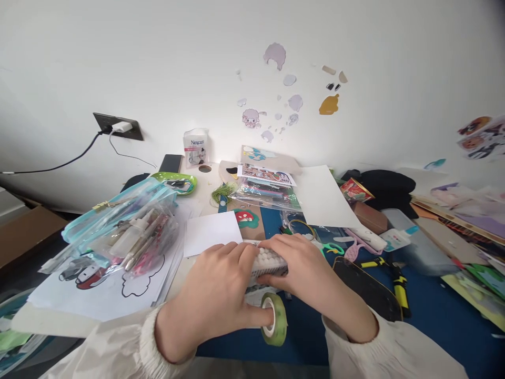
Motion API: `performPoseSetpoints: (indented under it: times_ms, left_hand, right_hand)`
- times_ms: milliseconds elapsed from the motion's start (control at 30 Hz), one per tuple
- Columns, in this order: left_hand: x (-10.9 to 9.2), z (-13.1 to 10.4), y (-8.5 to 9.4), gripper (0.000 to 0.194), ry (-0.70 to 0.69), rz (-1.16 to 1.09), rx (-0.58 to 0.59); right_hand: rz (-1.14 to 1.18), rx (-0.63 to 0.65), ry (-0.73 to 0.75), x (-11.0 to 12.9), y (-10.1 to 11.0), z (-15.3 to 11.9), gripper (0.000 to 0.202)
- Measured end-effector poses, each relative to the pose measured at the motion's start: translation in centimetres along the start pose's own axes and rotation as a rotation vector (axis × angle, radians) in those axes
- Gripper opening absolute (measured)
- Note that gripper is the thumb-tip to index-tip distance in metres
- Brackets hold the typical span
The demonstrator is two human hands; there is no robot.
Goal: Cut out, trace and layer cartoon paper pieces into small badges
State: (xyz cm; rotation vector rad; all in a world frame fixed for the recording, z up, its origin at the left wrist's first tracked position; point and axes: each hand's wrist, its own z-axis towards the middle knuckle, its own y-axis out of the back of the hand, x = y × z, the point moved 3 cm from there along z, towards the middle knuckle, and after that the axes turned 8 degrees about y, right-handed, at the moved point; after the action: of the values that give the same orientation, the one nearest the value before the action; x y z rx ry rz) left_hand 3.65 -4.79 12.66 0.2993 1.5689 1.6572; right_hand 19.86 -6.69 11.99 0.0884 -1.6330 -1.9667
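A roll of clear, greenish tape [278, 320] hangs on the thumb of my left hand [221, 287], which pokes into its hole. The left fingers are bent over the near side of a small box-like block with white round knobs [268, 259]. My right hand [302, 263] is closed around the block's right side, thumb below and fingers on top. Both hands partly cover the block, so its exact kind is unclear. Under it lies some printed paper [255, 296], mostly hidden.
At left are clear pouches of pens [138, 237] on drawn sheets and a green dish [177, 181]. Blank white paper [325, 197] and a mushroom cutout [246, 217] lie behind the hands. Yellow-handled pliers [399, 289], green scissors [333, 248] and a black oblong board [366, 289] are at right.
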Motion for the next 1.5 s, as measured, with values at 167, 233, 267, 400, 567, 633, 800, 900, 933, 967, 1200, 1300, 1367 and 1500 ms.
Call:
performPoseSetpoints:
  times_ms: [167,233,267,400,567,633,800,900,933,967,1200,1300,1367,1500]
  left_hand:
    - [-0.2,-0.8,1.8,0.050,-0.167,-0.213,-0.265]
    - [0.3,-1.4,3.2,0.032,-0.177,-0.306,-0.382]
    - [0.7,-1.7,4.0,0.023,-0.158,-0.329,-0.444]
    - [3.9,-2.2,6.9,0.010,0.001,-0.265,-0.610]
    - [9.0,0.6,6.2,0.023,0.516,0.137,-0.241]
    - [10.5,2.5,4.6,0.023,0.587,0.213,-0.126]
    - [13.9,6.2,-0.2,0.031,0.716,0.319,0.140]
    - [15.2,6.6,-1.6,0.033,0.726,0.341,0.230]
    - [15.5,6.5,-1.8,0.033,0.721,0.345,0.243]
    - [15.8,6.3,-2.0,0.033,0.713,0.348,0.251]
    - [16.1,5.3,-2.8,0.031,0.672,0.304,0.217]
    - [15.4,5.0,-2.3,0.028,0.664,0.214,0.139]
    - [14.1,4.4,-1.7,0.026,0.634,0.106,0.073]
    - [9.8,2.4,-1.2,0.050,0.453,-0.328,0.077]
  right_hand:
    - [0.031,0.083,0.027,0.0,0.6,0.7,0.027]
    - [-0.006,0.070,0.054,-0.3,0.3,1.0,0.024]
    - [-0.028,0.054,0.076,-0.5,0.0,1.1,0.027]
    - [-0.077,-0.110,0.204,-0.6,-0.4,-0.1,0.044]
    - [0.005,-0.363,-0.125,-2.5,2.1,-6.4,0.051]
    - [0.142,-0.409,-0.453,-4.5,3.0,-9.2,0.053]
    - [0.848,-0.481,-0.982,-7.4,2.1,-12.1,0.055]
    - [1.150,-0.570,-1.137,-6.9,0.8,-11.4,0.054]
    - [1.231,-0.596,-1.160,-6.6,0.4,-11.0,0.057]
    - [1.306,-0.624,-1.168,-6.3,0.1,-10.5,0.060]
    - [1.655,-0.587,-1.171,-5.1,-1.5,-8.3,0.068]
    - [1.668,-0.588,-1.148,-4.8,-1.7,-7.3,0.067]
    - [1.634,-0.586,-1.122,-4.6,-1.8,-6.3,0.065]
    - [1.602,-0.531,-0.980,-3.4,-2.0,-3.4,0.054]
